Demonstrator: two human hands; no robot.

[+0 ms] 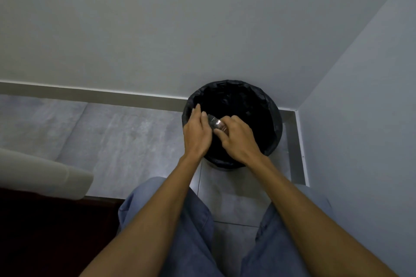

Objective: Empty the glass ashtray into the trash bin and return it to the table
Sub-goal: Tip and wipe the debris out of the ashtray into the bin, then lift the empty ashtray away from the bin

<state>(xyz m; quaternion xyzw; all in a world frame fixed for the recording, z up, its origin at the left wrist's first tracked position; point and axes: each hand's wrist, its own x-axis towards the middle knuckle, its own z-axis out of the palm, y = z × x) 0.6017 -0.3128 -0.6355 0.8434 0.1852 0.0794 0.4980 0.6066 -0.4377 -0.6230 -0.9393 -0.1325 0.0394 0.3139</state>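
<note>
A round trash bin [273, 119] lined with a black bag stands on the floor in the corner of the room. Over its mouth I hold the small clear glass ashtray [216, 123], tilted on its side. My right hand [238, 139] grips the ashtray from the right. My left hand [197, 134] sits against its left side, fingers stretched along the glass. The inside of the bin is dark, and I cannot make out what lies in it.
Grey walls meet behind and to the right of the bin, with a baseboard [90, 93] along the tiled floor [117, 132]. A pale rounded furniture edge [56, 175] juts in at the left. My blue-trousered legs [171, 220] fill the bottom.
</note>
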